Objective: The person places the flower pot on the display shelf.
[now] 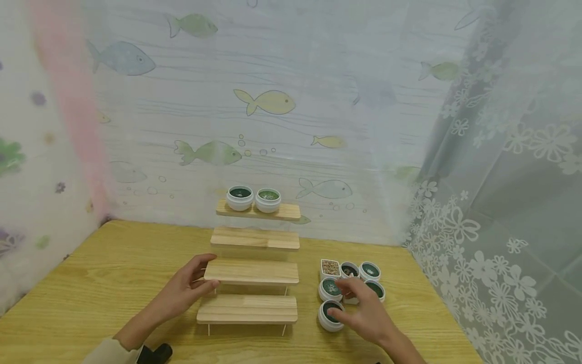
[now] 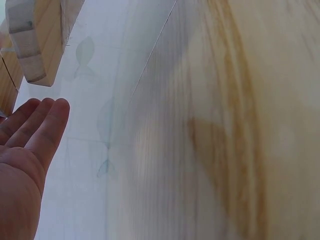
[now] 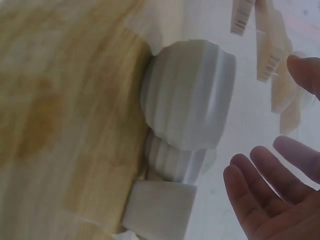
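A tiered wooden stand (image 1: 251,272) with several plank shelves rises in the middle of the table. My left hand (image 1: 184,285) is at the left end of its second-lowest shelf, thumb and fingers apart around the corner; whether they touch the wood I cannot tell. In the left wrist view, the fingers (image 2: 47,127) look straight. My right hand (image 1: 366,311) hovers over a cluster of small white pots at the right, fingers spread and nothing in them. Nearest to it is a round white pot (image 1: 331,324) with dark green contents, also large in the right wrist view (image 3: 187,95).
On the top shelf stand two white pots, one dark inside (image 1: 239,200), one lighter green (image 1: 268,203). A square pot (image 1: 330,269) of tan granules heads the right cluster. Fish-printed curtain (image 1: 273,101) hangs behind the wooden table (image 1: 150,247); flowered sheeting (image 1: 491,253) borders the right.
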{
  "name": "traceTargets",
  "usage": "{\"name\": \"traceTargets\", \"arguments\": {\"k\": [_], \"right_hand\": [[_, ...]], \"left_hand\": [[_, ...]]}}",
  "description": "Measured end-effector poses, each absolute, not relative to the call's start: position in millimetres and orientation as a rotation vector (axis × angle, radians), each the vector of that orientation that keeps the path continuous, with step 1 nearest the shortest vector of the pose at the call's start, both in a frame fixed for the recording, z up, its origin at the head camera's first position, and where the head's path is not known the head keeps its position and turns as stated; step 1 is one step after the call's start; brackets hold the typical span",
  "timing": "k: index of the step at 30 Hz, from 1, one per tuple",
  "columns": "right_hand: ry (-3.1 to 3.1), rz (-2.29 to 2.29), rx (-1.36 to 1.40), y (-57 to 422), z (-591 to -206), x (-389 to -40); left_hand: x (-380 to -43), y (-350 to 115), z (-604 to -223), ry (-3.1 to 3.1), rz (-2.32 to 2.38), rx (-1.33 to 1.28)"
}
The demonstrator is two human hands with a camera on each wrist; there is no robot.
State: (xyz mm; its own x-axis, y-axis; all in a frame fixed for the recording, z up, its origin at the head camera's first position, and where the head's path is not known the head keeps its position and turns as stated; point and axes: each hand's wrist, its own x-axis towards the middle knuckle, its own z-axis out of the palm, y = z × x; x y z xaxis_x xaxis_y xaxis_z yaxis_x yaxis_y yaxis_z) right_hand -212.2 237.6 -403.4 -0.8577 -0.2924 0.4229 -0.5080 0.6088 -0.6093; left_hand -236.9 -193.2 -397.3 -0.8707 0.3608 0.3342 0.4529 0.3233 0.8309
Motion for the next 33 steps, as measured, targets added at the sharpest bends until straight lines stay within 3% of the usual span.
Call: {"name": "traceTargets", "arguments": {"k": [33], "right_hand": [[-2.739, 0.970, 0.718, 240, -421, -208]], "left_hand": [[-236, -192, -396, -2.506, -1.573, -0.736]]}}
